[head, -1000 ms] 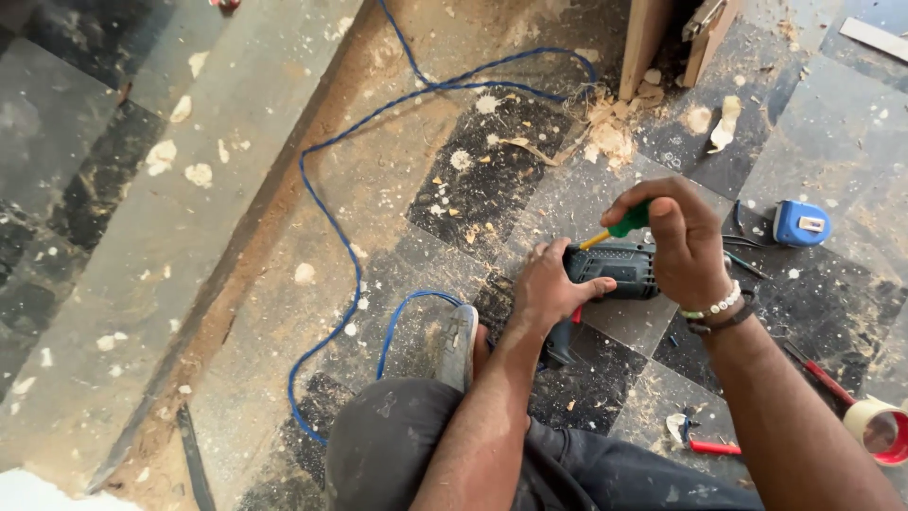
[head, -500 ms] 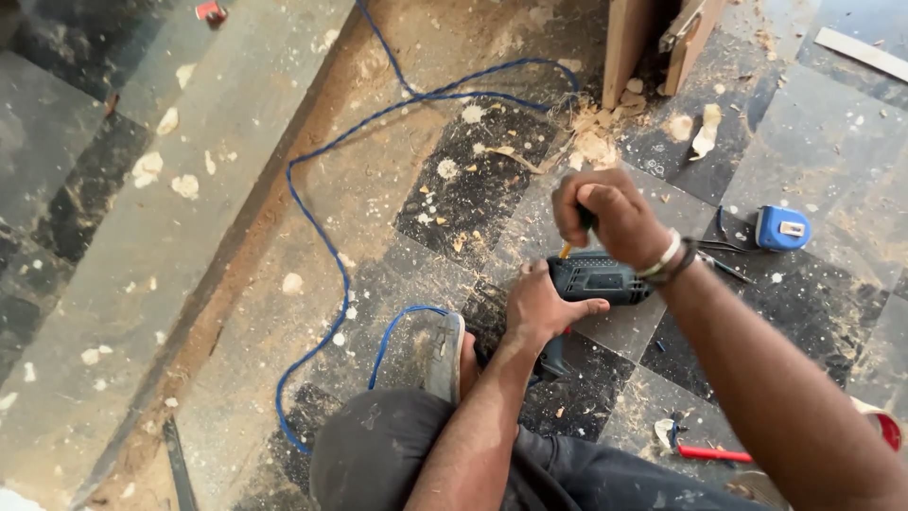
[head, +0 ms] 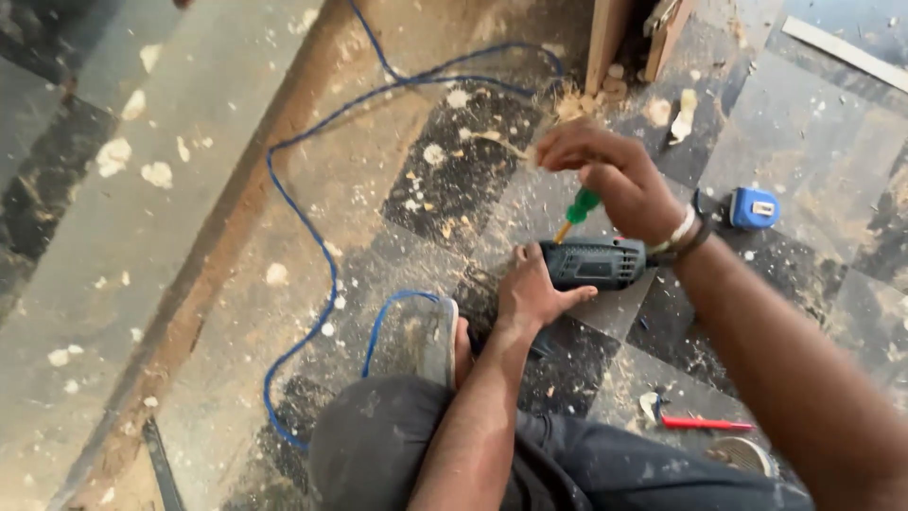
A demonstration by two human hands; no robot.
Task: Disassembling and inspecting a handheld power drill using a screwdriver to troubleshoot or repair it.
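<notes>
A dark green power tool lies on the dusty tiled floor, and my left hand grips its near end, pinning it down. Just above the tool, my right hand is closed around a green-handled screwdriver whose yellow shaft points down towards the tool's front. There is a bracelet on my right wrist. A blue cable loops across the floor from the tool's side towards the top of the view. My knee and sandalled foot are right beside my left hand.
A blue tape measure lies to the right of the tool. A red-handled tool and a tape roll sit at the lower right. Wooden boards stand at the top amid sawdust and chips. A raised concrete strip runs along the left.
My right hand has lifted the screwdriver up and away from the tool's top. My left hand has kept its hold on the tool.
</notes>
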